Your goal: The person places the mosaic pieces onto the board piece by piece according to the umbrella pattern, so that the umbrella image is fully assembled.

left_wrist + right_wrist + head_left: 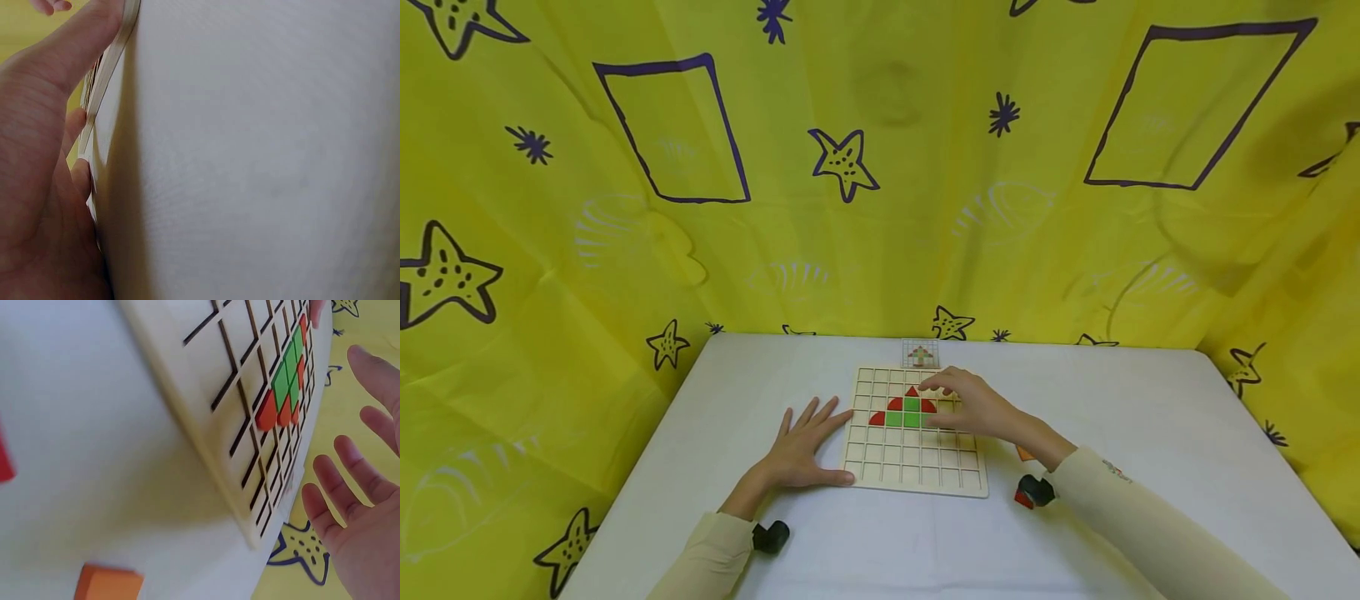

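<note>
A pale wooden grid board (910, 475) lies on the white table, with red and green pieces set in its cells. Green squares (912, 419) sit in the middle, red quarter-round pieces (877, 418) step along the sides, and a red triangle (912, 392) tops them. My left hand (805, 450) rests with fingers spread at the board's left edge, thumb at the near corner. Above the board's right side is my right hand (977, 406), fingers relaxed and apart, nothing held. Its thumb hides part of the lowest row; the right wrist view shows a red rounded piece (267, 412) at that row's end.
Behind the board lies a small pattern card (920, 354). Right of the board, partly under the right forearm, are an orange piece (1025, 453) and a red piece (1024, 498). A yellow curtain (895, 233) hangs around the table.
</note>
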Demonstrator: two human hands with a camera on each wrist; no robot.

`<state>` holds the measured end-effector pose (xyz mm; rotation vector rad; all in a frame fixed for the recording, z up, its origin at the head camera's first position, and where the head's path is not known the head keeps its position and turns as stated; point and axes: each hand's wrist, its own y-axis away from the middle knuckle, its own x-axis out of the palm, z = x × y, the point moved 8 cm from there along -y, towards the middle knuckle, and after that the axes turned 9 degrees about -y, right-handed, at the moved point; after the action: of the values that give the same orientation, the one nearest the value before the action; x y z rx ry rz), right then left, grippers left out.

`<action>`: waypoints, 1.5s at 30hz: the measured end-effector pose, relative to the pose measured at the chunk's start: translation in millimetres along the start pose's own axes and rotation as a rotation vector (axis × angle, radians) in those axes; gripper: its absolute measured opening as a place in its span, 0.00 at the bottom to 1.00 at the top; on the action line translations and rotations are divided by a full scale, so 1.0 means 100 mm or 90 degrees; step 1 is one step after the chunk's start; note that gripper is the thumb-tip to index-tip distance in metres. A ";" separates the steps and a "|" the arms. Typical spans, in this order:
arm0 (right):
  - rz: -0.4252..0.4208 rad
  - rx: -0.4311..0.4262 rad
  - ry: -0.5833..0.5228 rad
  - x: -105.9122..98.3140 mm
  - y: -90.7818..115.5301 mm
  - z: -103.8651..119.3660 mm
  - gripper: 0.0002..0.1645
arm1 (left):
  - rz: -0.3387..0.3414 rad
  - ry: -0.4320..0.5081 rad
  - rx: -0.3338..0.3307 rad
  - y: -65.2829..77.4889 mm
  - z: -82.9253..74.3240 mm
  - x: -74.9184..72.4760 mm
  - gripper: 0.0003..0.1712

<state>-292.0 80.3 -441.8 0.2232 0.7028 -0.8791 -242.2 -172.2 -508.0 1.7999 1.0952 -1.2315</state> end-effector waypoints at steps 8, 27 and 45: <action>-0.035 0.022 0.016 -0.25 0.36 -0.14 0.32 | -0.003 -0.004 0.001 0.00 0.00 0.00 0.59; -0.123 0.039 0.021 -0.64 1.08 -0.45 0.33 | -0.002 -0.007 0.004 0.00 -0.03 -0.04 0.59; -0.041 0.092 -0.035 -0.58 1.25 -0.80 0.20 | 0.005 -0.006 -0.001 -0.01 0.02 0.02 0.59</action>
<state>-259.0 231.9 -476.6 0.3049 0.5979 -0.9952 -243.4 -172.8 -510.5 1.7937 1.0833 -1.2335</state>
